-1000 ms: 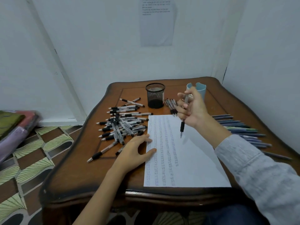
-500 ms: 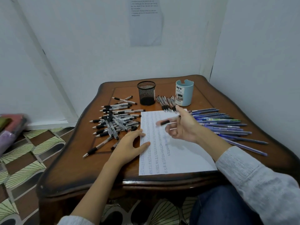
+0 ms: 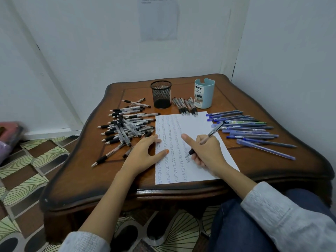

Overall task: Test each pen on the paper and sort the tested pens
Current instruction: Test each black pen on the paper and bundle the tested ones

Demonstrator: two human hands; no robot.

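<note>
My right hand (image 3: 207, 151) grips a clear pen with a black grip (image 3: 211, 132), its tip resting on the white paper (image 3: 198, 122) beside several columns of scribbles. My left hand (image 3: 143, 153) lies flat, fingers spread, pressing the paper's left edge. A heap of black-grip pens (image 3: 127, 127) lies left of the paper. A row of blue pens (image 3: 249, 129) lies to its right. A small group of black-grip pens (image 3: 185, 105) sits at the paper's top edge.
A black mesh cup (image 3: 161, 94) and a light blue organizer cup (image 3: 204, 93) stand at the back of the wooden table (image 3: 254, 160). White walls close in behind and to the right. Patterned floor lies to the left; my knee is under the table's front right.
My right hand brought the pen down from in front of the blue cup, turned it into a writing grip and set its tip on the paper. The view tilted down. My left hand stayed.
</note>
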